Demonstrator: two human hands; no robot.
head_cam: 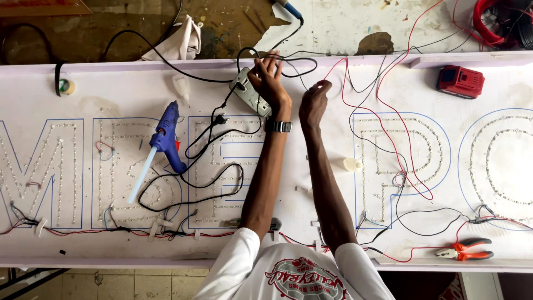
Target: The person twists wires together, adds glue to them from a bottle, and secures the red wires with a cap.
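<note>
My left hand (270, 83), with a black wristwatch (278, 126) on the wrist, rests on a grey power strip (248, 92) at the far side of a long white sign panel (311, 166), fingers spread over black cables. My right hand (314, 101) is curled just to the right of it, pinching a thin red wire (345, 83) between the fingertips. The panel carries large blue-outlined letters filled with rows of small lights.
A blue glue gun (165, 139) with a white glue stick lies left of my arms. A red battery pack (459, 81) sits far right, orange-handled pliers (465, 249) near right. A small white bottle (350, 164), tape roll (66, 86) and loose red and black wires lie about.
</note>
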